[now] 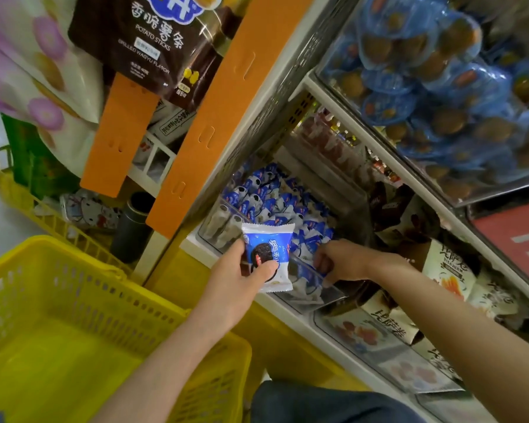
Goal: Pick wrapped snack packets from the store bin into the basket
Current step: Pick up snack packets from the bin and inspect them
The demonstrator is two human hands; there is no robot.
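My left hand (242, 282) holds a blue-and-white snack packet (269, 254) with a dark cookie printed on it, thumb across its front, just in front of the clear store bin (324, 288). The bin is piled with several more of the same packets (275, 203). My right hand (339, 261) reaches into the bin with its fingers curled down among the packets; whether it grips one I cannot tell. A yellow plastic basket (83, 297) stands at the lower left, below my left forearm, and its visible floor is bare.
An orange shelf upright (226, 96) rises left of the bin. Neighbouring bins hold cream-and-brown packets (449, 270) to the right and blue wrapped cakes (440, 80) on the shelf above. A second yellow basket (22, 196) with goods sits behind the near one.
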